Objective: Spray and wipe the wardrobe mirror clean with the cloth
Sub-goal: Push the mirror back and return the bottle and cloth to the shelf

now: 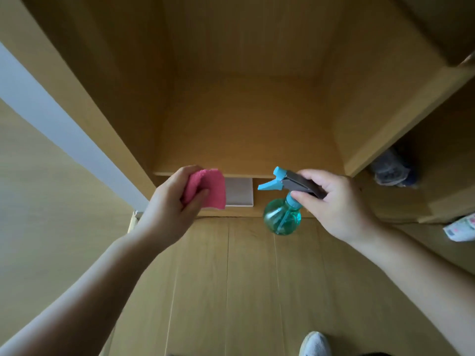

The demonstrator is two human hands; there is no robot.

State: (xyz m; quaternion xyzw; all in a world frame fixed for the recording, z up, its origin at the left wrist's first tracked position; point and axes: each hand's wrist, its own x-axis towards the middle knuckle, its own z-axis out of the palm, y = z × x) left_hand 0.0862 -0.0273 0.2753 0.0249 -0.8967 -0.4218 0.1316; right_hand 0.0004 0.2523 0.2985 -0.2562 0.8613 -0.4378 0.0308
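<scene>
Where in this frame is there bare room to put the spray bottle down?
The wardrobe's middle shelf, between its side panels, is bare to the back. The wooden floor between the forearms is free too. Crowded: a dark bundle in the right compartment, a printed packet below it, and a white box in the slot under the shelf.

the cloth (208, 188) sits in the left hand (171, 204), left of centre. the spray bottle (282, 216) is in the right hand (332, 202), to the right of the cloth, nozzle pointing left. both are before the near edge of the wardrobe shelf (246, 140), which runs far behind them. a flat board (239, 192) lies under the shelf, between the hands. a bundle (390, 170) lies in the right compartment, a packet (460, 228) nearer. a shoe (314, 344) stands on the near floor (231, 291).
</scene>
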